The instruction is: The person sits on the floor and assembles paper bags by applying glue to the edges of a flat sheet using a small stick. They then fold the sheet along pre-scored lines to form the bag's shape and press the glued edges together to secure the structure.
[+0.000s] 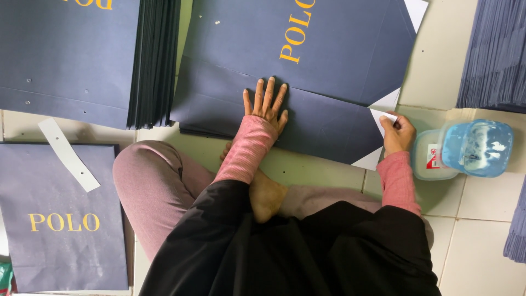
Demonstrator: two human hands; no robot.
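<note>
A flattened dark blue paper bag with gold lettering is spread on the tiled floor in the upper middle of the frame, on top of a low pile of similar sheets. The left hand is pressed flat on its lower part, fingers spread wide. At the bag's right edge, a white corner flap is pinched by the curled fingers of the right hand. Just right of that hand, a clear plastic tub with a blue lid tilted open is seen. A thick stack of folded bags is placed at the upper left, a finished bag at the lower left with a white strip across its top corner, and more blue stacks at the right edge
</note>
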